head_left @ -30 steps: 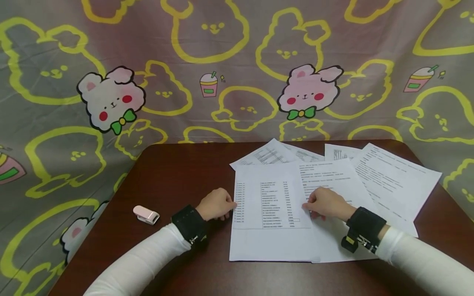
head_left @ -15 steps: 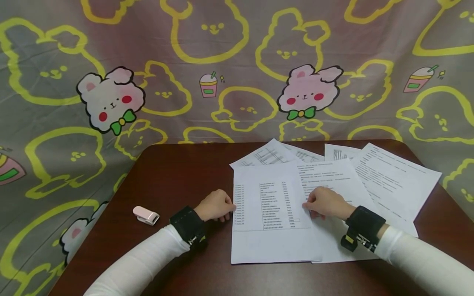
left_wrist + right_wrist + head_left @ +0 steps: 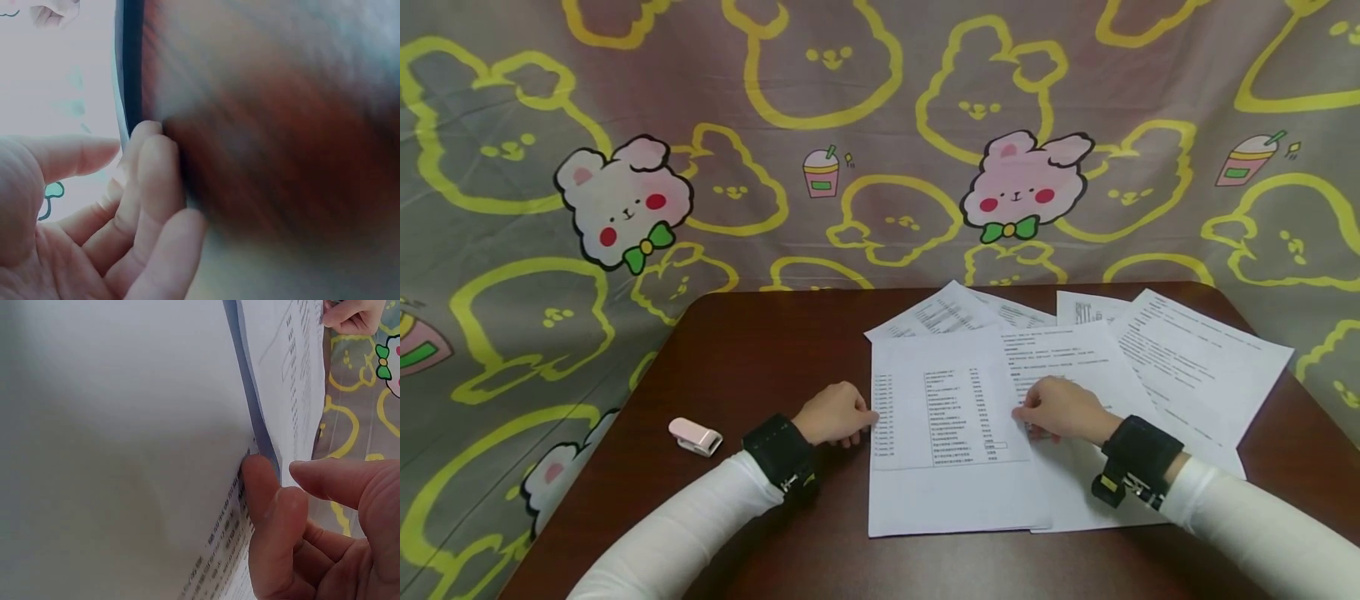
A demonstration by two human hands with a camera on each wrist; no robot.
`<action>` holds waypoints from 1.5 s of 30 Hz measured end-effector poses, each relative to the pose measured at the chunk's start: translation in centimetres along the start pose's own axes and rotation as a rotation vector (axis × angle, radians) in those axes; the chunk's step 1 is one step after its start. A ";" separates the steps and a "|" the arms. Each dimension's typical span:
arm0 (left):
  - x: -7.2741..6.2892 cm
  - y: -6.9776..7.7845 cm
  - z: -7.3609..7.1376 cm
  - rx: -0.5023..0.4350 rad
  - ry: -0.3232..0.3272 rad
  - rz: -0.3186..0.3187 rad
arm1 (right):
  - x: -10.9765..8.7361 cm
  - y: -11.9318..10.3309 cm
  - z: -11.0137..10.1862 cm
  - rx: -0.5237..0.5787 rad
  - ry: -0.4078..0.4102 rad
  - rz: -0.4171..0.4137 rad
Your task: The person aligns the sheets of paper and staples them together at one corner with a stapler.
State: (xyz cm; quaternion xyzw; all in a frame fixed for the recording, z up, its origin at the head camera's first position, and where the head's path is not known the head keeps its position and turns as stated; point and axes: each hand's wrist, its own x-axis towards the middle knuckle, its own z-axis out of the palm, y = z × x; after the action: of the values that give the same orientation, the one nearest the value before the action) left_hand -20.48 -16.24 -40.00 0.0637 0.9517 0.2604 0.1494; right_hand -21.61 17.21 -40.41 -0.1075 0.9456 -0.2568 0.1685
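Both hands on the front sheet (image 3: 955,496), the one with the printed grid. It sits center-front on the desk (image 3: 760,350), roughly square to the person, right side lapping over the text sheet (image 3: 1093,492).

Left hand (image 3: 837,414) pinches its left edge between thumb and fingers. Right hand (image 3: 1063,410) pinches the right edge, thumb on the grid side, fingers behind, next to the lower text. Right wrist view shows that edge standing a bit off the page below. Can't tell if it's one page or several in the grip.

My read: step in hand is picking up/squaring this sheet. The tilted back sheet (image 3: 943,312) and the far-right sheet (image 3: 1206,358) are fanned out behind and beside, not gathered.

Next move probably needs a light, even pinch both sides, sheet kept level, edges lined up. Main risk: right fingers dragging the text sheet along, or the page bowing.

Pink stapler-like object (image 3: 696,436) lies on the left, untouched; if the pages get bound, left hand is nearer.
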 end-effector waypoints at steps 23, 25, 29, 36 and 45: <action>1.7 3.2 -1.2 0.179 0.194 0.113 | -1.7 2.2 -3.8 -0.036 0.099 -0.024; 1.8 3.6 -1.1 0.187 0.197 0.119 | -1.8 2.5 -4.0 -0.035 0.108 -0.031; 1.9 4.2 -0.9 0.179 0.194 0.110 | -2.0 3.1 -4.4 -0.052 0.126 -0.039; 2.0 5.2 -0.8 0.164 0.188 0.121 | -2.7 4.6 -5.2 -0.076 0.182 -0.042; 2.2 6.0 -0.4 0.120 0.186 0.157 | -3.8 6.9 -6.0 -0.020 0.236 -0.017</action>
State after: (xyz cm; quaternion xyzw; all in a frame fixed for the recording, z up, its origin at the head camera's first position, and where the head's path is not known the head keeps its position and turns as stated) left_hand -22.47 -10.87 -37.18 0.1224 0.9675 0.2184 0.0358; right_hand -21.18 26.89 -38.13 -0.0860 0.9604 -0.2596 0.0526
